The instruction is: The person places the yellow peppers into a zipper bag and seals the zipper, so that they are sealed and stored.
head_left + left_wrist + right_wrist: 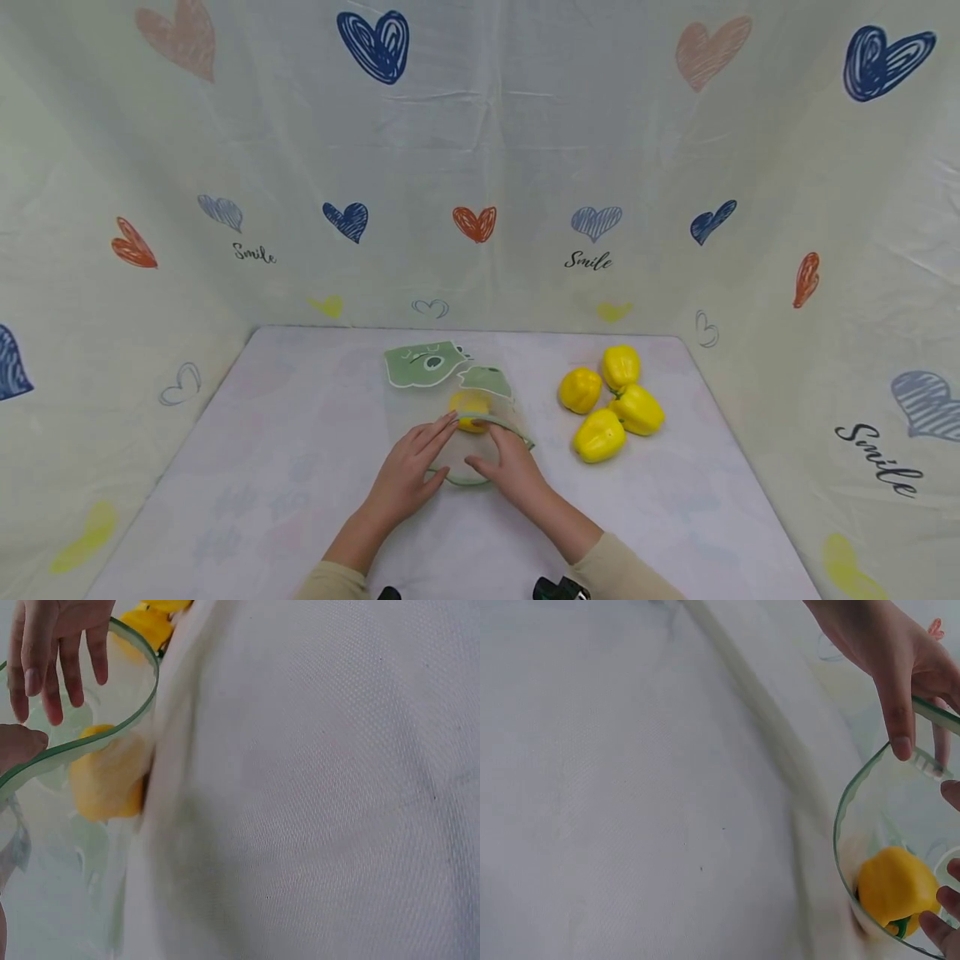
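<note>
A translucent bag (412, 412) with green-edged mouth and green cartoon print lies at the table's middle, its opening toward me. Inside it sits a yellow bell pepper (896, 885), its green stem showing in the right wrist view. My left hand (408, 467) holds the bag's rim at the left; in the right wrist view the green band (934, 716) passes between its fingers. My right hand (517, 467) reaches into the mouth from the right. In the left wrist view that right hand (64, 637) has its fingers extended and spread, apart from the pepper.
Several yellow bell peppers (600, 435) stand grouped to the right of the bag. A pale cloth covers the table (262, 467). Behind and beside it hangs a white curtain (487, 150) printed with hearts. Dark objects (561, 588) show at the bottom edge.
</note>
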A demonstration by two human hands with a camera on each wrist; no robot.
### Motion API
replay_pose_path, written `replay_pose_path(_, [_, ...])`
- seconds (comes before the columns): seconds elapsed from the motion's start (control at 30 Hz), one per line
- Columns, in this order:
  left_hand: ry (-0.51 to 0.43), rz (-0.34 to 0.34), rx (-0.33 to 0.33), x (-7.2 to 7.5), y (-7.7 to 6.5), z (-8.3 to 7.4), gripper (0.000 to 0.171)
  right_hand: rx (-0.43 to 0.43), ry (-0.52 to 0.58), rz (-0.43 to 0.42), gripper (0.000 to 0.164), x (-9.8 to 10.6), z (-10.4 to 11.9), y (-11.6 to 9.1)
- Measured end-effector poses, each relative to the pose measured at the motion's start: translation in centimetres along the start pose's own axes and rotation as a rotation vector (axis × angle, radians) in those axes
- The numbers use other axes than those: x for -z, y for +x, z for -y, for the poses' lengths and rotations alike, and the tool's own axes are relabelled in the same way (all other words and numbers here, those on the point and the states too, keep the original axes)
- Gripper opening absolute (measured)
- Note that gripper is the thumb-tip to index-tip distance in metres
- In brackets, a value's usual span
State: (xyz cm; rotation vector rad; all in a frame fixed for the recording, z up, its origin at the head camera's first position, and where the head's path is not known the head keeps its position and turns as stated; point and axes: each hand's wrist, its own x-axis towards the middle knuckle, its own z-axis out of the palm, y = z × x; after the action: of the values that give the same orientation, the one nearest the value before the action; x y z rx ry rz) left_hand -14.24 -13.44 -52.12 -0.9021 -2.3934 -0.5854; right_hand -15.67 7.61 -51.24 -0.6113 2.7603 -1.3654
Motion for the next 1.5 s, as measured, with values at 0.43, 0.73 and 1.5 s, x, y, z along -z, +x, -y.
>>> replay_pose_path(0.43, [-0.005,0.020,0.020,0.1,-0.2,-0.1,0.085,0.018,0.143,0.036,0.047,1.8,-0.1,-2.6])
replay_pose_path(0.73, [-0.012,0.003,0.015,-0.1,-0.3,-0.3,0.084,-0.029,0.207,0.000,0.045,3.3,-1.0,-4.3])
replay_pose_path(1.5, [-0.013,0.020,0.040,0.4,-0.3,-0.4,0.081,-0.328,0.108,-0.387,0.049,7.0,-3.1,-6.1])
